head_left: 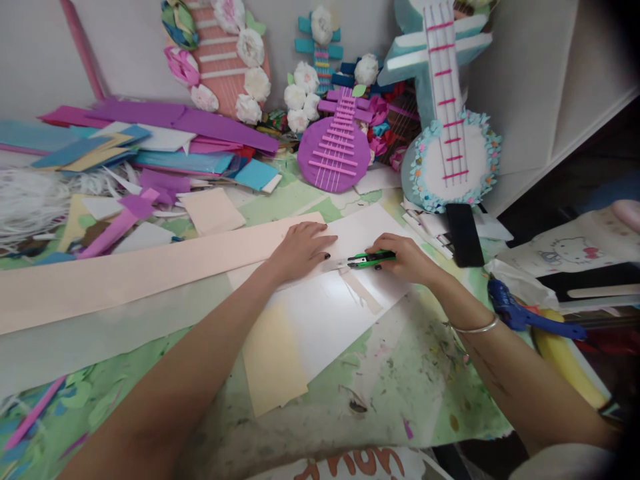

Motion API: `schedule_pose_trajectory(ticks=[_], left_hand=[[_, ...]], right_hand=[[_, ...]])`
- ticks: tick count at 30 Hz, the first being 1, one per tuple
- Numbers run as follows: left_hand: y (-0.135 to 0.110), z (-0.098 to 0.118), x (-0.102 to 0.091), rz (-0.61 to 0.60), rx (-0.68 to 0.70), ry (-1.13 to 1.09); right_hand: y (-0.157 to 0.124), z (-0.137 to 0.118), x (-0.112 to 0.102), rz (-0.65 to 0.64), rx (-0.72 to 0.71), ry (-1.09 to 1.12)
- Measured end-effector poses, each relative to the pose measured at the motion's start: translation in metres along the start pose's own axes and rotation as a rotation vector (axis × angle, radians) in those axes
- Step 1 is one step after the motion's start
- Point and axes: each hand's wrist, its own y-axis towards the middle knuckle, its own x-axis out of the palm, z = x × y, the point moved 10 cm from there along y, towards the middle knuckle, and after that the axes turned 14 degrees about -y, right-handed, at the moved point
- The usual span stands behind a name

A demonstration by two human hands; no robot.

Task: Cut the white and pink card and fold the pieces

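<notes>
My left hand [301,249] lies flat, fingers stretched out, pressing down the right end of a long pale pink foam strip [125,270]. My right hand [405,259] is closed around a green utility knife [371,259], its tip pointing left towards the strip's end beside my left fingers. Both hands rest over a white sheet [330,313] on the green work mat [415,380]. A cream sheet [273,363] lies under the white one, nearer me.
Foam craft guitars stand at the back: purple [334,143], teal and white [447,157], salmon with white flowers [225,57]. Coloured foam scraps [150,143] pile at left. A black phone [463,233], a blue glue gun [515,312] and a banana [567,363] lie at right.
</notes>
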Motion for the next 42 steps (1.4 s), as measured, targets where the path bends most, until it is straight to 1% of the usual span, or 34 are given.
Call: schedule_pose_trajectory(ticks=[4,10,20,25,33,38,42], left_hand=[[0.001,0.000,0.000,-0.006,-0.003,0.002],[0.001,-0.001,0.001,-0.019,-0.009,-0.004],[0.001,-0.002,0.001,-0.014,-0.014,-0.014],[0.001,-0.002,0.002,-0.022,-0.013,-0.012],[0.001,-0.002,0.001,-0.022,-0.009,-0.018],[0.001,-0.003,0.003,-0.031,-0.008,-0.001],[0.001,-0.004,0.003,-0.009,-0.005,-0.019]], right_hand=[[0.002,-0.003,0.001,0.005,-0.022,0.004],[0.000,0.000,-0.001,0.016,-0.035,-0.002],[0.000,0.001,-0.003,0.011,-0.009,-0.001],[0.005,0.000,0.002,-0.010,-0.026,-0.002],[0.014,-0.010,0.004,-0.032,-0.065,0.003],[0.018,-0.010,0.005,-0.002,-0.077,-0.039],[0.022,-0.009,0.005,0.005,-0.082,-0.049]])
